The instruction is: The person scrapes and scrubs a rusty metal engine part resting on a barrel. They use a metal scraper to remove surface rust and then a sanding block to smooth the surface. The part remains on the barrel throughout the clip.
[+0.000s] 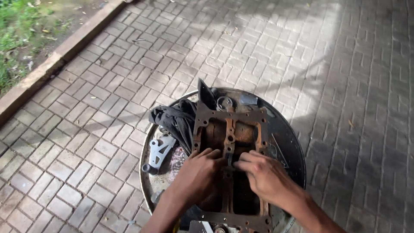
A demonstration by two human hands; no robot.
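You stand outdoors on grey brick paving laid in a herringbone pattern, dappled with sunlight and leaf shadow. A concrete curb runs along your upper left, with grass and scattered dry leaves beyond it.

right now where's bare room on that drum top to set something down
Little room. The rusty frame fills the middle under both hands, left hand, right hand. The black cloth and grey bracket crowd the left. Free: the drum top's dark right rim strip, and the paving around.
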